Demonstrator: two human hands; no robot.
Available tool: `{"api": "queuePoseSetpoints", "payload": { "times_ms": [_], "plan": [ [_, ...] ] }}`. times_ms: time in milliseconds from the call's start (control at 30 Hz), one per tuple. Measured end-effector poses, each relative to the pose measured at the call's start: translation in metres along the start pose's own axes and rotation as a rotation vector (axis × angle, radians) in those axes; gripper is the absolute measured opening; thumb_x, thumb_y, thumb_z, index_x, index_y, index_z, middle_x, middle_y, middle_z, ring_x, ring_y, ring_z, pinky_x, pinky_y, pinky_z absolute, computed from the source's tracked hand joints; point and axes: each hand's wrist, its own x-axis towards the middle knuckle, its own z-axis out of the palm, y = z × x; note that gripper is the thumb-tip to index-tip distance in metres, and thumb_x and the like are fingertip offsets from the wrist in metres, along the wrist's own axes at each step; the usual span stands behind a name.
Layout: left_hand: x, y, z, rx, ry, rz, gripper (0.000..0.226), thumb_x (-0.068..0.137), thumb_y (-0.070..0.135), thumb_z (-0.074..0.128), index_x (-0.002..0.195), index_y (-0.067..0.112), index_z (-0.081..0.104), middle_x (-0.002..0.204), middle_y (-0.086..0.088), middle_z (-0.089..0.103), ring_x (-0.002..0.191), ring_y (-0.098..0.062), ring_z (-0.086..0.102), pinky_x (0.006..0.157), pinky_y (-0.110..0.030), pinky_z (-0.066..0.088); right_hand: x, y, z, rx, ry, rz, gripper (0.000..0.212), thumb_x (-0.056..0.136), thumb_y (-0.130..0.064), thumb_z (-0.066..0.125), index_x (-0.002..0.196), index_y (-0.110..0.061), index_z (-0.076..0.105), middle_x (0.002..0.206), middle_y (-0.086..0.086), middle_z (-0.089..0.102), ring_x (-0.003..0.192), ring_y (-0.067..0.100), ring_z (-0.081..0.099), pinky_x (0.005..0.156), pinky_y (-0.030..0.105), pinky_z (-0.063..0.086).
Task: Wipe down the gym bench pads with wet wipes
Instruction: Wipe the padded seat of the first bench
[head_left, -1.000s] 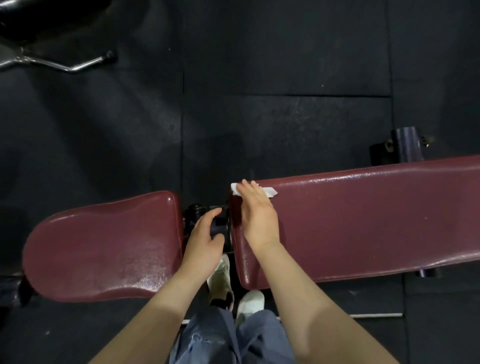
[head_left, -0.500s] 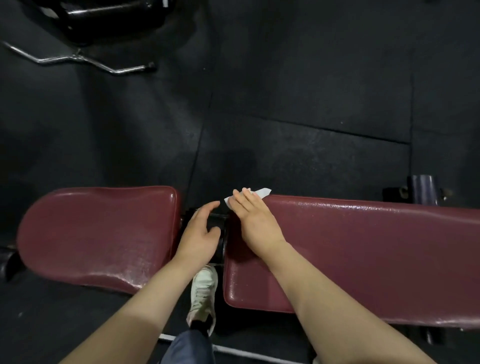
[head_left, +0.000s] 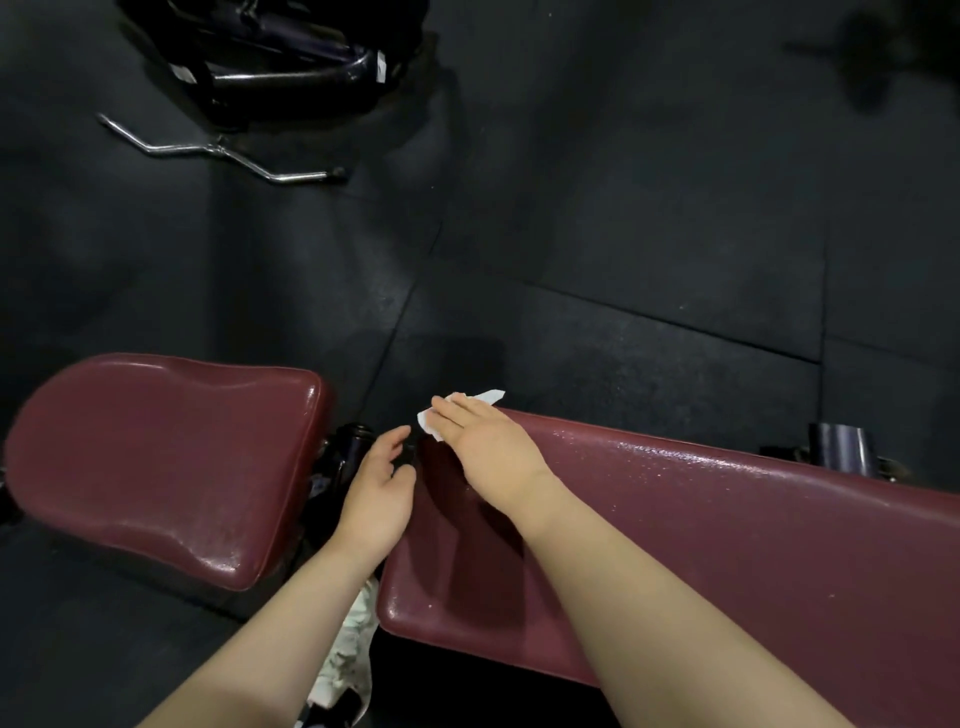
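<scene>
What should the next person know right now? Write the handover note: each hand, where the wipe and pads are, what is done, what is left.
Right hand: flat, fingers straight, pressing the white wet wipe onto the far left corner of the long maroon vinyl back pad.
Left hand: relaxed, holding nothing, at the gap between the pads, over the dark metal hinge.
Short maroon vinyl seat pad: to the left, untouched by either hand.
Done: the back pad's top glistens, probably wet from wiping; the seat pad shines near its front edge.
Left: probably this corner and the pad edges; cannot tell how fully the seat pad was covered.

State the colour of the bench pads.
Dark maroon red, both bench pads; the head view shows it.
</scene>
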Motion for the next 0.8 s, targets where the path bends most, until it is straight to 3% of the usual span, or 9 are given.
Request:
{"api": "queuePoseSetpoints", "payload": {
  "times_ms": [133,167,267,300,433,600,700,800],
  "plan": [
    [-0.003,0.015,0.012,0.034,0.043,0.046,0.054,0.093,0.007,0.044,0.144,0.027,0.043,0.144,0.001,0.049,0.133,-0.013,0.045,0.114,-0.041,0.037,-0.029,0.021,-0.011,0.050,0.034,0.133,0.064,0.090,0.008,0.043,0.149,-0.015,0.033,0.157,0.002,0.029,0.145,0.021,0.023,0.115,0.028,0.018],
    [-0.005,0.019,0.017,0.061,0.058,0.063,0.055,0.093,0.007,0.045,0.144,0.026,0.043,0.144,0.003,0.049,0.131,-0.013,0.047,0.112,-0.038,0.038,-0.037,0.025,-0.014,0.056,0.037,0.139,0.063,0.090,0.008,0.043,0.148,-0.015,0.035,0.156,0.002,0.030,0.144,0.020,0.024,0.115,0.028,0.019],
    [-0.012,0.032,0.037,0.148,0.080,0.138,0.056,0.091,0.006,0.046,0.143,0.027,0.044,0.140,0.012,0.046,0.123,-0.001,0.043,0.098,-0.011,0.034,-0.059,0.040,-0.021,0.069,0.032,0.154,0.059,0.094,0.004,0.040,0.149,-0.016,0.034,0.157,0.002,0.030,0.145,0.020,0.022,0.115,0.028,0.019],
    [-0.015,0.036,0.045,0.173,0.073,0.166,0.057,0.090,0.004,0.046,0.143,0.026,0.045,0.140,0.011,0.045,0.123,0.000,0.042,0.098,-0.011,0.033,-0.065,0.045,-0.022,0.069,0.027,0.162,0.058,0.095,0.003,0.039,0.150,-0.016,0.033,0.157,0.003,0.028,0.145,0.020,0.021,0.116,0.028,0.016],
    [-0.026,0.054,0.079,0.295,0.005,0.281,0.063,0.087,-0.005,0.048,0.145,0.016,0.043,0.151,0.004,0.041,0.142,-0.012,0.033,0.120,-0.033,0.025,-0.097,0.067,-0.032,0.089,0.050,0.211,0.056,0.096,0.001,0.038,0.149,-0.016,0.033,0.157,0.003,0.028,0.146,0.020,0.021,0.117,0.028,0.016],
    [-0.042,0.074,0.122,0.439,-0.100,0.372,0.064,0.089,-0.002,0.048,0.148,0.020,0.040,0.157,0.007,0.032,0.147,-0.009,0.022,0.122,-0.037,0.021,-0.156,0.103,-0.046,0.061,0.120,0.257,0.058,0.091,0.005,0.038,0.146,-0.012,0.039,0.154,0.006,0.035,0.143,0.023,0.028,0.115,0.027,0.020],
    [-0.052,0.086,0.152,0.505,-0.150,0.398,0.065,0.089,-0.001,0.048,0.150,0.023,0.038,0.159,0.009,0.029,0.149,-0.008,0.018,0.123,-0.037,0.017,-0.195,0.131,-0.063,-0.008,0.171,0.279,0.058,0.079,0.009,0.037,0.132,-0.006,0.054,0.137,0.011,0.053,0.124,0.033,0.047,0.110,0.035,0.033],
    [-0.064,0.099,0.187,0.552,-0.205,0.430,0.066,0.091,0.000,0.048,0.151,0.024,0.036,0.159,0.010,0.028,0.149,-0.007,0.015,0.123,-0.037,0.017,-0.241,0.164,-0.078,-0.067,0.164,0.324,0.058,0.069,0.015,0.046,0.122,-0.006,0.059,0.127,0.009,0.058,0.112,0.032,0.052,0.105,0.036,0.038]
  ]
}}
